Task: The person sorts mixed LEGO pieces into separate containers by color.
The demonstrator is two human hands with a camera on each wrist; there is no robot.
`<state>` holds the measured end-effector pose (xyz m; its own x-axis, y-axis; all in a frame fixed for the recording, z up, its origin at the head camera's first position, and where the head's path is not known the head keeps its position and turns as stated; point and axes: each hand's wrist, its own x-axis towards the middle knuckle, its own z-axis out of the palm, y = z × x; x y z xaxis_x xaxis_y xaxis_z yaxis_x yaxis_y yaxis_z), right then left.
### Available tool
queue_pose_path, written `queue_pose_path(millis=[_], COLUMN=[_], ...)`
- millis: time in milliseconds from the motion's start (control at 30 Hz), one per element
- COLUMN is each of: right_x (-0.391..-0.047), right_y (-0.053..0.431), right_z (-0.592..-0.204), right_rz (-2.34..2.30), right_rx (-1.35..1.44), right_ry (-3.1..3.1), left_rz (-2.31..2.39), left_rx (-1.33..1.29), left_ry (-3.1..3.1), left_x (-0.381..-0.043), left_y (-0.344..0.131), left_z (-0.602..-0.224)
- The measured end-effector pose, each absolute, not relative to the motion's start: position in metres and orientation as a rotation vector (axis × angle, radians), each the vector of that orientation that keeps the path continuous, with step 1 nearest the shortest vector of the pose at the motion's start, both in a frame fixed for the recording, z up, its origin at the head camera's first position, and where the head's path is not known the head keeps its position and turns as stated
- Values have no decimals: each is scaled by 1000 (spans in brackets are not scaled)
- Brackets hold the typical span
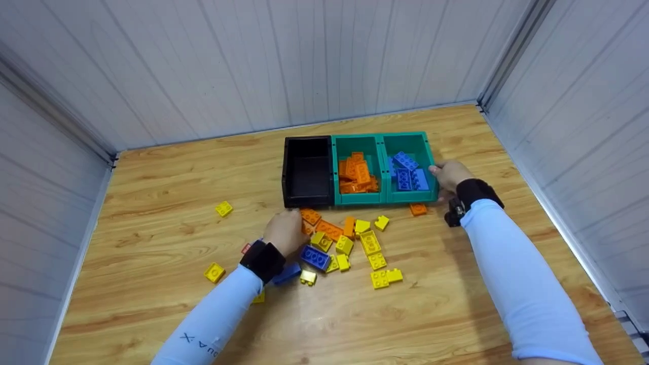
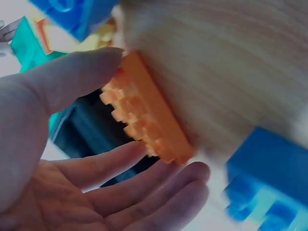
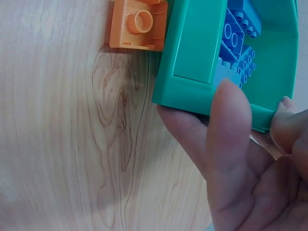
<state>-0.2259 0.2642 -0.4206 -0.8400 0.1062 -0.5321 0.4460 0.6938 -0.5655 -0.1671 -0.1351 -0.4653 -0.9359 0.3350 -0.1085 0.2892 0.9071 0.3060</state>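
Note:
My left hand [image 1: 285,232] is low over the loose bricks, in front of the black bin [image 1: 309,195]. In the left wrist view its thumb and fingertips hold an orange toy brick [image 2: 156,113] by its two ends, studs toward the palm. A blue brick [image 2: 274,171] lies near those fingertips. My right hand [image 1: 453,176] grips the outer right side of the right-hand green bin [image 3: 195,41], which holds several blue bricks [image 1: 405,161]. A single orange brick [image 3: 139,24] lies on the table against that bin's front.
The middle green bin [image 1: 357,199] contains several orange bricks [image 1: 362,173]. On the wooden table [image 1: 167,218], yellow bricks [image 1: 370,243], more orange ones [image 1: 330,230] and blue ones [image 1: 315,257] are scattered before the bins. Pale panel walls [image 1: 203,76] enclose the back and sides.

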Motion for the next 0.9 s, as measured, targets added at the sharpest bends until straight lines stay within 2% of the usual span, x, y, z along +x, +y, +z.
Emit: queue_pose_path(millis=[233, 500, 700, 900], right_x=[-226, -224, -222, -222], right_y=[268, 272, 270, 264], right_z=[-419, -418, -417, -421], right_rz=[-988, -984, -1016, -1028], right_rx=[469, 472, 463, 436], right_ry=[2433, 2454, 2456, 2457], left_rz=[583, 454, 377, 343], left_rx=[475, 781, 814, 788], left_ry=[2855, 2903, 2915, 2908], left_x=[-170, -209, -242, -262], left_y=[-117, -63, -24, -8], left_z=[-422, -386, -382, -392])
